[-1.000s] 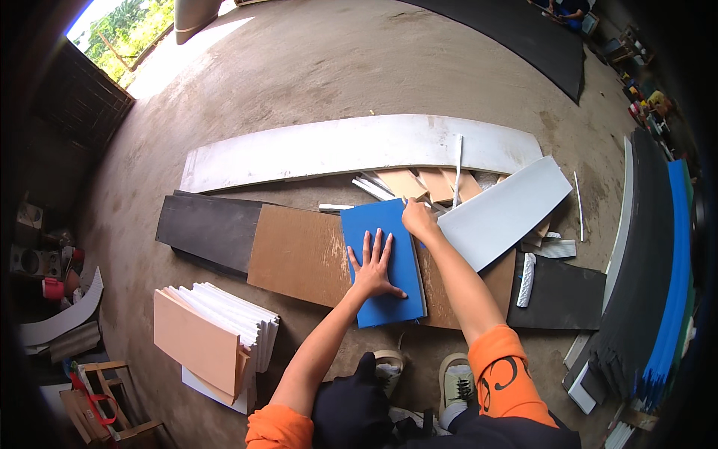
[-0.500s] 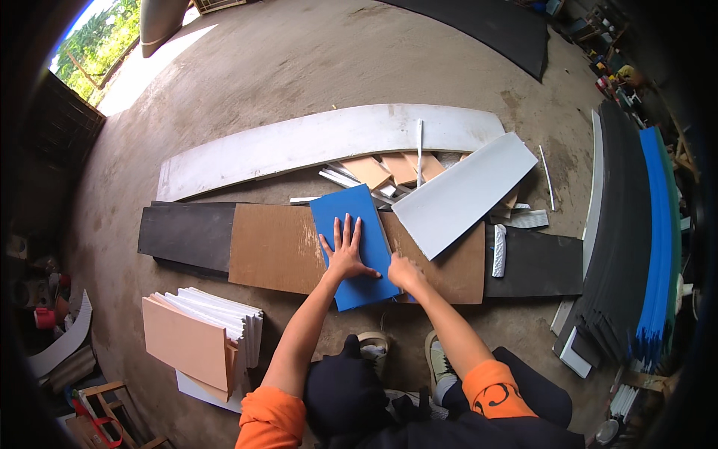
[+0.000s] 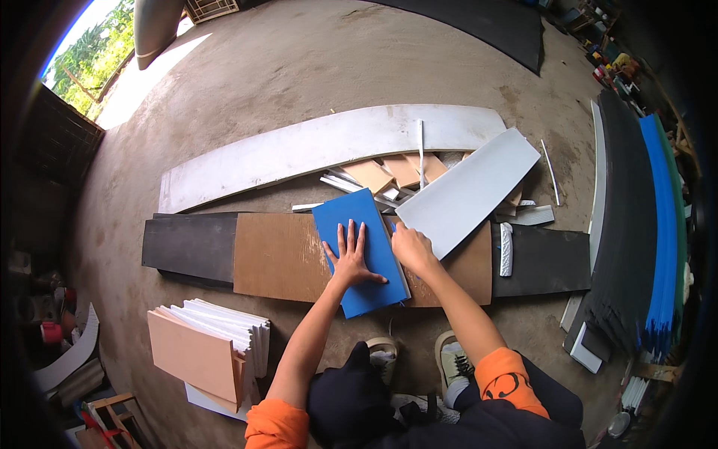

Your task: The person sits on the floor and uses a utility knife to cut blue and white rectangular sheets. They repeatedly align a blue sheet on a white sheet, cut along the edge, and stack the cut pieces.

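A blue rectangular panel [image 3: 359, 224] lies on a brown board [image 3: 277, 254] on the concrete floor. My left hand [image 3: 350, 256] is pressed flat on the panel's middle, fingers spread. My right hand [image 3: 410, 247] rests at the panel's right edge, fingers curled; whether it holds a tool is hidden. A white panel [image 3: 467, 191] lies tilted just right of that hand.
A long white board [image 3: 314, 150] lies behind, with tan offcuts [image 3: 389, 173] and white strips. Black boards [image 3: 191, 243] flank the brown one. A stack of white and tan panels [image 3: 206, 348] sits at lower left. Black and blue sheets [image 3: 643, 239] stand at the right.
My right hand has slid from the panel's far top edge down along its right side. The left hand stays flat on the panel. The view has shifted slightly.
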{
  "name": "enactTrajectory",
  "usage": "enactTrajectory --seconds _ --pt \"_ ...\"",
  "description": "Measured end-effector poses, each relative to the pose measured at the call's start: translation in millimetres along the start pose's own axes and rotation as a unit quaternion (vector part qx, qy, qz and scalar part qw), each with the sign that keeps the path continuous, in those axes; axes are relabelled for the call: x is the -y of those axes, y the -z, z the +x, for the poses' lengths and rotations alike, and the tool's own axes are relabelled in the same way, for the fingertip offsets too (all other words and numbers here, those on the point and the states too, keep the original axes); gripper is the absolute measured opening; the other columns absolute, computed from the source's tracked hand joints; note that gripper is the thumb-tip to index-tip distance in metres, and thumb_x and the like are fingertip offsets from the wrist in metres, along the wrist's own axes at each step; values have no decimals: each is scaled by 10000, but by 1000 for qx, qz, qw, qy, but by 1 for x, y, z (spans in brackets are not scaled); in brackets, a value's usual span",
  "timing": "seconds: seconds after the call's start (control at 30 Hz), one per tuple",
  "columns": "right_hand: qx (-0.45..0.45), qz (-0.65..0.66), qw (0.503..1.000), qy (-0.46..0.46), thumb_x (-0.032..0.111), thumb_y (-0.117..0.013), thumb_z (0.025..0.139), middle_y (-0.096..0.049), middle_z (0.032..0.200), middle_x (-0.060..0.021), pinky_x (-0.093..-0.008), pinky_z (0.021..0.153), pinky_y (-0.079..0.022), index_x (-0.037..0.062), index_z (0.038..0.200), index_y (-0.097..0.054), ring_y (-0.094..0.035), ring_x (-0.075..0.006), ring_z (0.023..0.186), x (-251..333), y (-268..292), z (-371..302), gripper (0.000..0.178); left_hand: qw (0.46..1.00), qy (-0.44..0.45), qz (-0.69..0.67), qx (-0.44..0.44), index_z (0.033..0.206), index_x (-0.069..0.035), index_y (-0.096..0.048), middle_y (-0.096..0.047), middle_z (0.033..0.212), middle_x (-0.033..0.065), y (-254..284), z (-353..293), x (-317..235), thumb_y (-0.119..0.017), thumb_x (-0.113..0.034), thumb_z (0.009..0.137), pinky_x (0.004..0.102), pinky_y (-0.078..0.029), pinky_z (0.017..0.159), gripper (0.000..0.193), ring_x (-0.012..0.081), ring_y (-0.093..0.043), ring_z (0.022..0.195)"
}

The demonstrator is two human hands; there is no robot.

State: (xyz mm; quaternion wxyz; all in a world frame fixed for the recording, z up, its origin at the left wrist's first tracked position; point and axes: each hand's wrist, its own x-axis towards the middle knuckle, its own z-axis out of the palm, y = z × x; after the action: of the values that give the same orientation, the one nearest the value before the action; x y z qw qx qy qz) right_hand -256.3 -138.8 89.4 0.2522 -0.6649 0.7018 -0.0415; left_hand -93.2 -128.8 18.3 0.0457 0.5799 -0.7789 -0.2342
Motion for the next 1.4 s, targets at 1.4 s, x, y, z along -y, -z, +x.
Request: enactTrajectory --seconds 1.4 --pt "-118 249 954 -122 118 -605 764 -573 827 -221 -427 705 -441 -26 932 -419 -575 -360 814 -53 -102 -74 289 991 -9 -117 -66 1378 -159 -201 -71 1457 31 -12 6 12 -682 -578 560 613 126 944 1037 238 54 1340"
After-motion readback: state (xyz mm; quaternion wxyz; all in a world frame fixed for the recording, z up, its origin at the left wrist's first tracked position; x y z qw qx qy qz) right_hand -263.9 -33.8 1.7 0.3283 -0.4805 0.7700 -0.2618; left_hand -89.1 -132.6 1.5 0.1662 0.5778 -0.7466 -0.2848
